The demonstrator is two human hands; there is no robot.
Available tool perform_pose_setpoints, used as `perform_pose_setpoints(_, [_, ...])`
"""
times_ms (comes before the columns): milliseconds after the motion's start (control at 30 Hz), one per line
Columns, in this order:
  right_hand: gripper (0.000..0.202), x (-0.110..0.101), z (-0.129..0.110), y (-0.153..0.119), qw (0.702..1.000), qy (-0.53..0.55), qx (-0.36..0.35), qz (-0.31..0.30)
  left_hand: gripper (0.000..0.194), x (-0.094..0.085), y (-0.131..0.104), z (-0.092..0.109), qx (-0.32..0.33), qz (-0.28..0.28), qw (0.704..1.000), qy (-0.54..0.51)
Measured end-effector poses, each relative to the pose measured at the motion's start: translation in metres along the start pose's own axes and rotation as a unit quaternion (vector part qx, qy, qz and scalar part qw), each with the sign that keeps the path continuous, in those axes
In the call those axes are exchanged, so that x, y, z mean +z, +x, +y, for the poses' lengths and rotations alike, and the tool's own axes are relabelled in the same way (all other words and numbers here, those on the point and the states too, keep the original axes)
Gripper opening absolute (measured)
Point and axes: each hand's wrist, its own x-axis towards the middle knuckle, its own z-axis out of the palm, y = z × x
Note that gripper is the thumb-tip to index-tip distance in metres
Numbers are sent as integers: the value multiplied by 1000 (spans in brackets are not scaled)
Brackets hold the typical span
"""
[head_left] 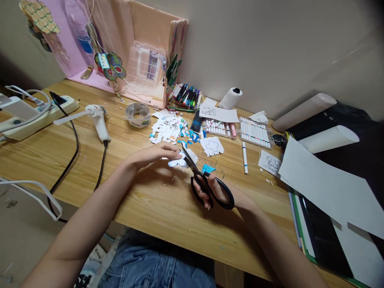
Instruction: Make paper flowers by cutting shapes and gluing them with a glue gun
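Black-handled scissors [196,171] are in my right hand [211,188], whose fingers pass through the loops. Their blades are parted and point up and left, at the edge of a small white paper shape with a blue outline [177,162]. My left hand [163,152] pinches that paper shape above the wooden table [150,200]. A light blue scrap [208,168] lies just beyond the scissors. Behind the hands are a paper with a drawn flower outline [212,146] and a pile of white paper cuttings [166,125].
A tape roll [138,115], a white glue gun [99,122] and a power strip [39,116] lie to the left. Marker sets [255,132], a loose marker [245,158] and large white sheets [327,184] are on the right. A pink cardboard box [120,24] stands behind.
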Motion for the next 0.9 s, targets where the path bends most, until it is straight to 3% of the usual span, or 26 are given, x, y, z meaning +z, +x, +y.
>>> perform_pose_setpoints(433, [73, 10, 18, 8, 996, 94, -11, 6, 26, -1, -1, 1, 16, -1, 1000, -12])
perform_pose_setpoints(900, [64, 4, -1, -2, 1000, -12, -8, -7, 23, -7, -5, -1, -15, -23, 998, -52])
